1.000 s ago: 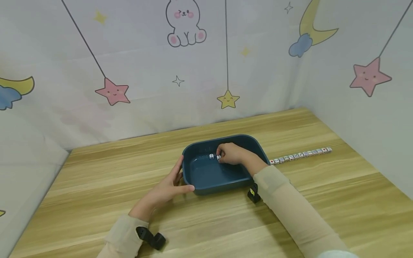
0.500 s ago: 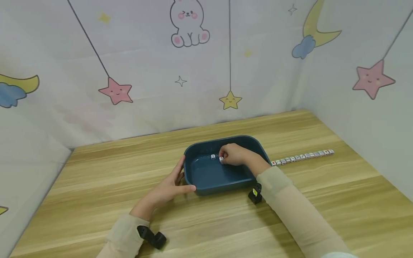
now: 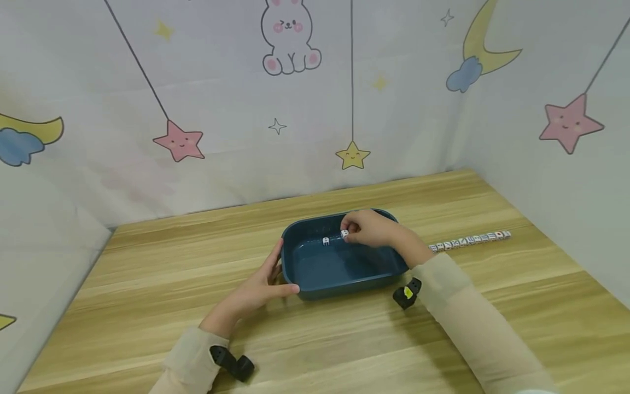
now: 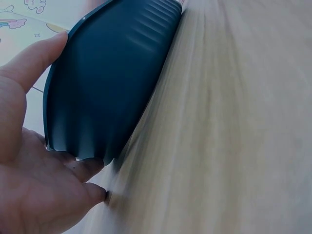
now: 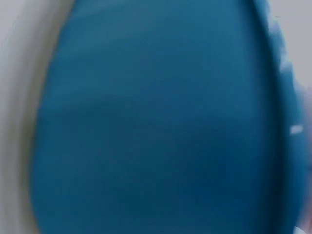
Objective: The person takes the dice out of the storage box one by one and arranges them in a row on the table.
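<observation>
My left hand (image 3: 261, 287) holds the left end of a dark blue rectangular plastic tub (image 3: 354, 284), its thumb on the near rim. In the left wrist view, the thumb and fingers span the end wall of the tub (image 4: 107, 83). Over the inside of the tub, my right hand (image 3: 371, 229) pinches a white die (image 3: 344, 233) between thumb and fingertips. To its left, another white die (image 3: 326, 241) sits on the tub floor. The right wrist view is blurred and mostly filled by the blue tub (image 5: 161, 107); the fingertips do not show there.
A straight row of white dice (image 3: 470, 240) runs along the wooden table (image 3: 147, 284) from the tub's right side; my right forearm hides its near end. Behind the table hangs a pale cloth (image 3: 221, 98) printed with stars, moons and a rabbit.
The right hand has lifted the pinched die from the tub floor and moved a little right and up with it. The left hand keeps its place on the tub.
</observation>
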Tool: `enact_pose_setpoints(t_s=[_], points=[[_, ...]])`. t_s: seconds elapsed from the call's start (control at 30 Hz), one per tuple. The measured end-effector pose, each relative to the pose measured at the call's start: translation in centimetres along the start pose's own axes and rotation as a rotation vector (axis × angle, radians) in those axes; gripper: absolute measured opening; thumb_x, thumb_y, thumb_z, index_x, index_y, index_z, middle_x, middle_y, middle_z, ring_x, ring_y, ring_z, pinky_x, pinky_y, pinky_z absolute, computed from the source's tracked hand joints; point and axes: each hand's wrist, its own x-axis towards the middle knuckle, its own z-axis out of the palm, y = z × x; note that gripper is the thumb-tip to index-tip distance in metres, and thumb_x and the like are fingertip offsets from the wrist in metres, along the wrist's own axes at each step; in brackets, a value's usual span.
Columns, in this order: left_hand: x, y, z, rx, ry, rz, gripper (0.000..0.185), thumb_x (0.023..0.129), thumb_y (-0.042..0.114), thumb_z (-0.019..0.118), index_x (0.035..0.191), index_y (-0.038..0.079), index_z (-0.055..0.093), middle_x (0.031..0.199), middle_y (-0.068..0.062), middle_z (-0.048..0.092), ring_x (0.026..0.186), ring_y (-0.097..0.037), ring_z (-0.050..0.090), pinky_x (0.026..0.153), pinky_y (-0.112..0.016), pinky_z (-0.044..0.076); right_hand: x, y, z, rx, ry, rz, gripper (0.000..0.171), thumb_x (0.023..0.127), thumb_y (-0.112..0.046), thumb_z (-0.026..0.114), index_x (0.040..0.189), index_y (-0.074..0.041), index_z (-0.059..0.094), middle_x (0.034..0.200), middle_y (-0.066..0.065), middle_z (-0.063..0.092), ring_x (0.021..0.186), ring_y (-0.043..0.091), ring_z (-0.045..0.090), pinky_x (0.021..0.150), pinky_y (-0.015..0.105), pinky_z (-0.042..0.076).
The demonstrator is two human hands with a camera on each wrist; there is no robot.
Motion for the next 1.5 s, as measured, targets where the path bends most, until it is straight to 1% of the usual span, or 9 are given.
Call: enact_pose_setpoints(t_s=[0.17,0.27,0.47,0.73,0.87,1.1,1.3,1.5], points=[[0.0,0.0,0.0,-0.003,0.006,0.001,0.108,0.087,0.021,0.073,0.154,0.034,-0.011,0.162,-0.001,-0.011,0.147,-0.033,0.008,0.116,-0.053,0.013,-1.1,0.1,-1.6,-0.001,0.039,-0.013,0.016,0.094,-0.009,0.061,0.108,-0.002,0.061,0.083,0.004,0.056,0.073,0.016,0.049,0.07,0.031,0.042],[0.0,0.0,-0.1,-0.007,0.007,0.001,0.108,0.087,0.021,0.074,0.154,0.034,-0.01,0.162,-0.001,-0.011,0.147,-0.034,0.008,0.116,-0.053,0.013,-1.8,0.4,-2.5,0.005,0.058,-0.012,0.016,0.094,-0.008,0.061,0.107,0.0,0.061,0.085,0.005,0.057,0.075,0.017,0.051,0.07,0.031,0.044],[-0.1,0.0,-0.1,-0.004,0.004,-0.002,0.108,0.087,0.022,0.074,0.154,0.034,-0.01,0.162,-0.001,-0.012,0.147,-0.034,0.007,0.116,-0.053,0.013,-3.2,1.8,-4.0,-0.007,0.1,-0.011,0.015,0.093,-0.007,0.062,0.106,0.0,0.061,0.089,0.007,0.06,0.081,0.019,0.054,0.075,0.035,0.046],[-0.2,0.1,-0.1,0.006,0.01,-0.011,0.108,0.087,0.023,0.074,0.154,0.034,-0.01,0.162,-0.002,-0.012,0.147,-0.036,0.006,0.116,-0.053,0.012,-5.4,3.7,-5.4,0.032,0.133,0.023,0.013,0.093,-0.009,0.063,0.104,-0.001,0.061,0.084,0.005,0.058,0.077,0.018,0.052,0.071,0.034,0.045],[-0.1,0.1,-0.1,0.006,0.004,-0.006,0.108,0.087,0.023,0.074,0.154,0.034,-0.01,0.162,-0.002,-0.012,0.147,-0.036,0.006,0.116,-0.053,0.012,-6.8,4.9,-6.2,0.028,0.145,0.053,0.014,0.093,-0.009,0.063,0.105,-0.001,0.061,0.085,0.005,0.058,0.078,0.018,0.052,0.072,0.034,0.045],[-0.1,0.1,-0.1,-0.001,0.003,-0.002,0.108,0.087,0.022,0.073,0.154,0.034,-0.011,0.161,-0.002,-0.012,0.147,-0.036,0.005,0.116,-0.053,0.012,-9.5,8.0,-7.6,0.032,0.153,0.12,0.016,0.094,-0.01,0.061,0.106,0.0,0.059,0.086,0.007,0.059,0.076,0.017,0.051,0.065,0.029,0.044],[-0.2,0.2,-0.1,0.0,-0.002,-0.008,0.107,0.088,0.024,0.073,0.153,0.035,-0.011,0.161,0.0,-0.013,0.147,-0.035,0.005,0.116,-0.054,0.013,-11.8,10.5,-8.7,-0.047,0.183,0.173,0.022,0.095,-0.016,0.063,0.109,0.001,0.06,0.09,0.005,0.061,0.077,0.012,0.052,0.066,0.027,0.044],[-0.3,0.3,-0.1,-0.01,0.004,-0.016,0.108,0.087,0.022,0.073,0.154,0.034,-0.01,0.162,0.0,-0.012,0.148,-0.034,0.007,0.116,-0.053,0.015,-14.3,12.6,-9.6,-0.09,0.208,0.218,0.022,0.094,-0.014,0.063,0.109,0.002,0.06,0.09,0.005,0.06,0.077,0.01,0.051,0.065,0.026,0.044]])
